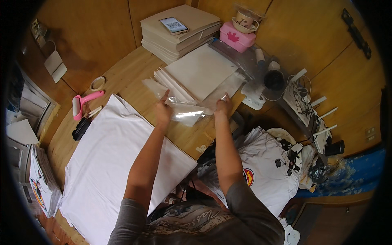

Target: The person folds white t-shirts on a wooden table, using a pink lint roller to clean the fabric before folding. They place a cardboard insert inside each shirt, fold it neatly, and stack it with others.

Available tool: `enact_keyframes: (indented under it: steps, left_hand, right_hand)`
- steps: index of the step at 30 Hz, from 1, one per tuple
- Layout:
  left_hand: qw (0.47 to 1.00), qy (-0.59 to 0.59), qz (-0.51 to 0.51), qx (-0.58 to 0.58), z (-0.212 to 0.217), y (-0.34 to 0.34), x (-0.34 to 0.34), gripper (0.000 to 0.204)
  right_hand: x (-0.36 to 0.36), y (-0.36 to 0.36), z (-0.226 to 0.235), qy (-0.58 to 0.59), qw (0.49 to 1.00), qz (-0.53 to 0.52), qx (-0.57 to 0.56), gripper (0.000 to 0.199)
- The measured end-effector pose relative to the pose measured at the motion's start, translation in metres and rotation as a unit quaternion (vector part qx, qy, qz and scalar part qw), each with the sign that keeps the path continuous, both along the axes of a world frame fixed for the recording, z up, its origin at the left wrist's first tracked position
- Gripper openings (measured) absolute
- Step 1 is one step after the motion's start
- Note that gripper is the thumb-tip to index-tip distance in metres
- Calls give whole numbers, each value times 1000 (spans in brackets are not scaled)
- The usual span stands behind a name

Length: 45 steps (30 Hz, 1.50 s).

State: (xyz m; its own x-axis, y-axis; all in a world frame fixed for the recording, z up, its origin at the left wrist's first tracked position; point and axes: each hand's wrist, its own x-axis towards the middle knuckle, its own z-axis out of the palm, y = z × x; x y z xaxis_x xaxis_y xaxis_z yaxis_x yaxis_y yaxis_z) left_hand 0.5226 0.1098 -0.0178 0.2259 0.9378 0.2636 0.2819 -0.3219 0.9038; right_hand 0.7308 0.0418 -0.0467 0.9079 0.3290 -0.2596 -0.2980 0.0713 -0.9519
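Head view showed your left hand [163, 110] and right hand [222, 107], fingers pinched shut on a clear plastic bag [185, 112] over the worktop [122, 77] (beside stacked sheets [200, 71]); that slick film could have slipped.

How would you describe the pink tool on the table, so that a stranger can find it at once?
Start from the large white cloth spread over the wooden table. Just beyond its far left corner lies the pink lint roller, with a roll of tape behind it. It is the only pink thing with a handle; the pink box has none.
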Motion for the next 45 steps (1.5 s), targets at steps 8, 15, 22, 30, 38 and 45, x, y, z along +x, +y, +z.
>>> enact_keyframes:
  steps: [8, 15, 22, 30, 38, 45]
  left_hand:
    - [997, -71, -4, -7, -19, 4, 17, 67]
    - [997, -5, -18, -70, 6, -13, 21, 62]
    - [995, -62, -9, -82, -9, 7, 33, 60]
    - [979, -57, -61, -188, -14, 3, 8, 52]
    - [990, 110, -20, -84, 2, -38, -41, 63]
    - [996, 73, -22, 39, 77, -110, -120, 66]
  right_hand:
    - [1, -16, 0, 69, 988, 59, 128, 61]
    - [-37, -34, 14, 133, 977, 106, 129, 58]
    - [-30, -12, 30, 146, 982, 79, 95, 53]
    - [-17, -30, 23, 95, 977, 181, 68, 62]
    - [-61, -93, 46, -357, 893, 155, -226, 57]
    - [-133, -67, 80, -654, 704, 251, -115, 32]
